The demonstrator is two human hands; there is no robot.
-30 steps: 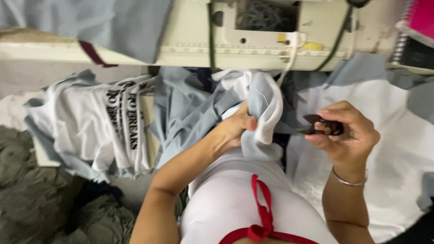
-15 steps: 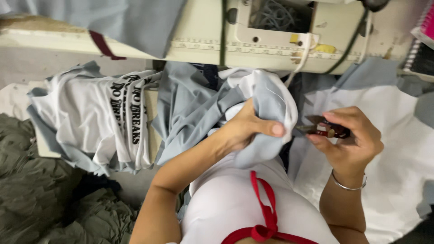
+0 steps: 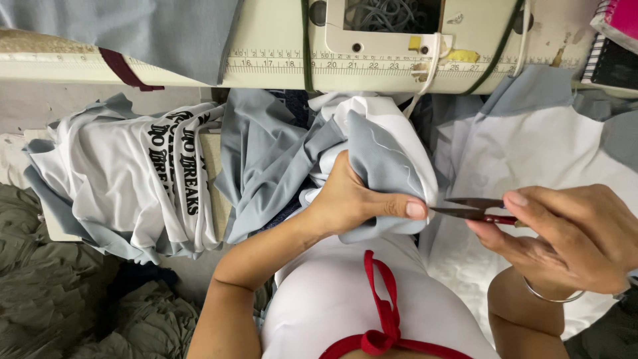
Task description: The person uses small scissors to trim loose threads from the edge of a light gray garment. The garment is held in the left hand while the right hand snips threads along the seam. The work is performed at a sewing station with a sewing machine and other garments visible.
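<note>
Fabric, grey and white, is bunched at the middle of the view and gripped by the left hand, whose thumb is pressed along its lower fold. Snips, dark-bladed with a red grip, are pinched in the right hand, and their tips are held just beside the thumb, at the fabric's right edge. A stitched seam is seen curving across the grey panel. Left of the bundle, a stack of white shirts with black block lettering is laid on a board. Behind, a cream sewing machine is edged by a printed ruler strip, with a yellow tag near its opening. A bangle is worn on the right wrist.
</note>
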